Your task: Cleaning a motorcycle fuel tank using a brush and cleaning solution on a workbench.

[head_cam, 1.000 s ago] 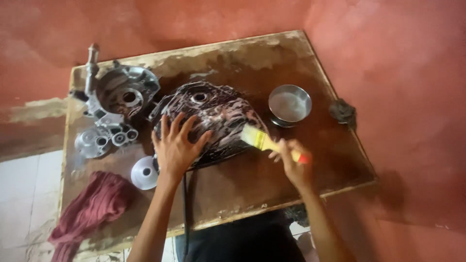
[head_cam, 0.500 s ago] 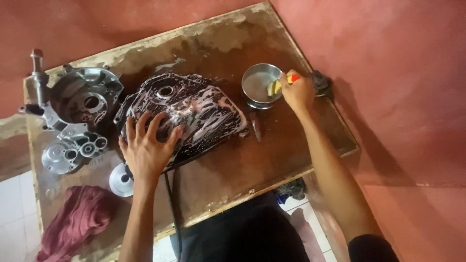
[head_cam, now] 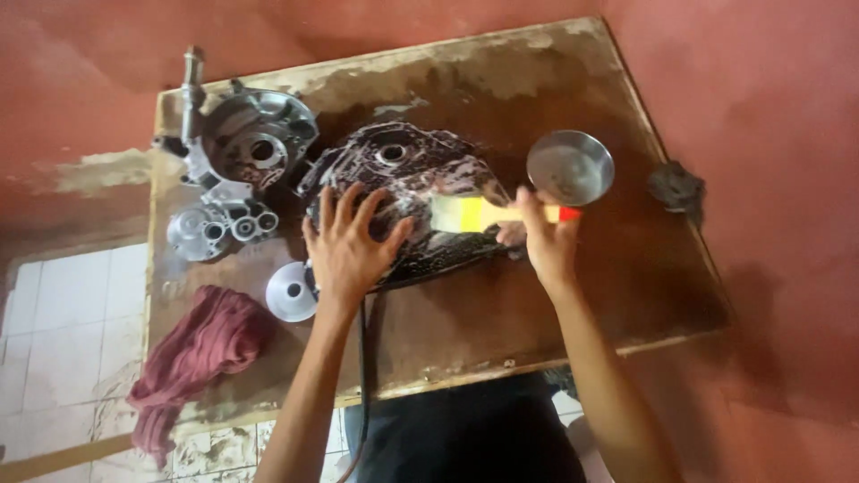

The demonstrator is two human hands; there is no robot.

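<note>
On the wet board (head_cam: 573,295), left hand (head_cam: 351,249) — fingers spread — presses the engine cover (head_cam: 403,170); right hand (head_cam: 546,241) pinches a brush (head_cam: 465,213).

Dim, reddish light; soft blur.

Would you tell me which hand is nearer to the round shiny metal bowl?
Right. The right hand grips a yellow brush just below the bowl; the left hand rests farther away.
</note>
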